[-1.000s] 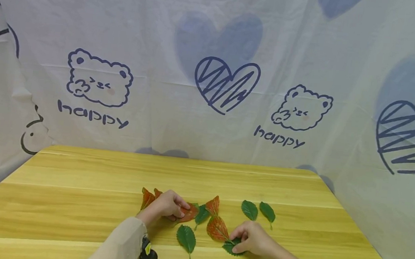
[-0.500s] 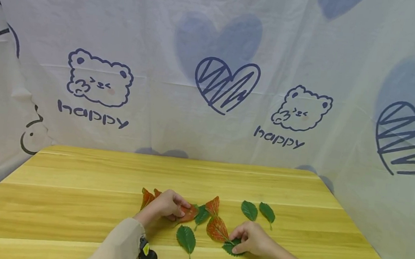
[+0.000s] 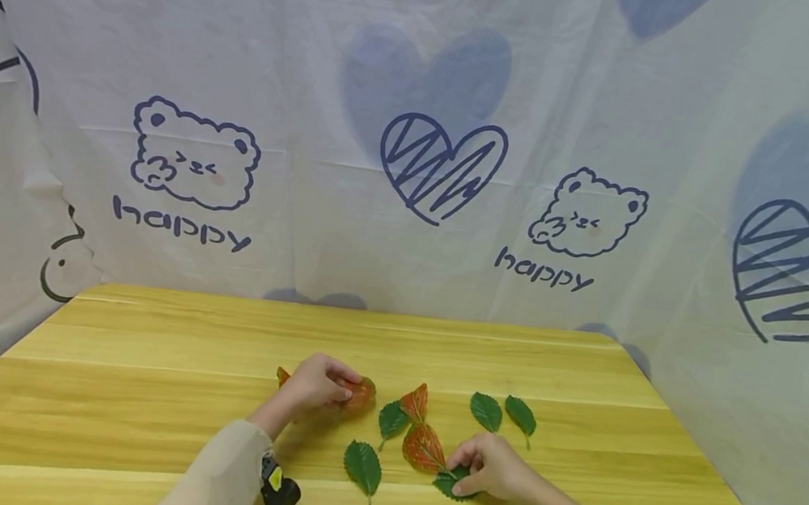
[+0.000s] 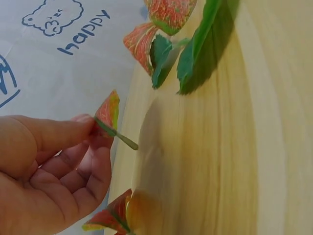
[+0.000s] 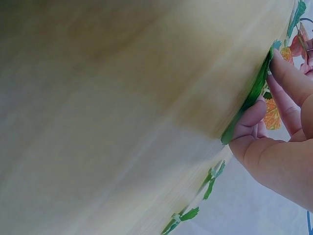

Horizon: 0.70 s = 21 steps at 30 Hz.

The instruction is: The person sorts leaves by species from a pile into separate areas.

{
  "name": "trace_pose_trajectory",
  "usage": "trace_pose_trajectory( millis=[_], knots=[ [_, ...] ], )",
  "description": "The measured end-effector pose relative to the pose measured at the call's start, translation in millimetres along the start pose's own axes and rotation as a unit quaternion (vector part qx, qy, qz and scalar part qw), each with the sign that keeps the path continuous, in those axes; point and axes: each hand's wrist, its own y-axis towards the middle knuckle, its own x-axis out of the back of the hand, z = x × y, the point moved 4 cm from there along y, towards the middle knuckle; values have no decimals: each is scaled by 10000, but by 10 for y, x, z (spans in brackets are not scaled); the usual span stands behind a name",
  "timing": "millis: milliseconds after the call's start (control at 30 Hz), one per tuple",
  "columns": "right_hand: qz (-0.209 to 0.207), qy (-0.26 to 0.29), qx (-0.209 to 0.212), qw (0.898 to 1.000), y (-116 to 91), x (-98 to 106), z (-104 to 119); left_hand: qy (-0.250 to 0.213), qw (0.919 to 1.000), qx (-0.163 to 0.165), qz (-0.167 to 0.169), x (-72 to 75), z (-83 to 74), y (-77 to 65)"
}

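Observation:
My left hand [image 3: 316, 384] pinches a red leaf [image 3: 360, 397] between thumb and fingers. In the left wrist view, this red leaf [image 4: 108, 110] is held off the table with its short stem pointing out. My right hand [image 3: 497, 466] rests low at the table and holds a green leaf [image 3: 451, 483] with thumb and curled fingers. The right wrist view has that green leaf [image 5: 252, 98] flat on the wood, partly behind the fingers. Against it lies the stem end of a red-orange leaf [image 3: 424, 447]. Another red leaf [image 3: 281, 376] shows partly behind my left hand.
Between the hands lie a green leaf [image 3: 363, 466], a second green leaf [image 3: 392, 420] and a folded red leaf [image 3: 415, 402]. Two more green leaves [image 3: 487, 411] are beyond my right hand. The wooden table [image 3: 164, 392] meets a printed cloth [image 3: 291, 217] behind.
My left hand has lifted the red leaf and moved it slightly up and left, away from the green leaf beside it. The right hand has stayed still.

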Motion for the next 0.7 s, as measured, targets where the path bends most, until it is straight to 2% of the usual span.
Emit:
trace_pose_trajectory(
  millis=[233,700],
  knots=[
    [-14,-17,49,10000,1,0,6,425,9984,190,-330,98,13,-26],
    [-27,4,62,10000,-6,-2,12,1221,9915,259,-357,107,5,-39]
  ],
)
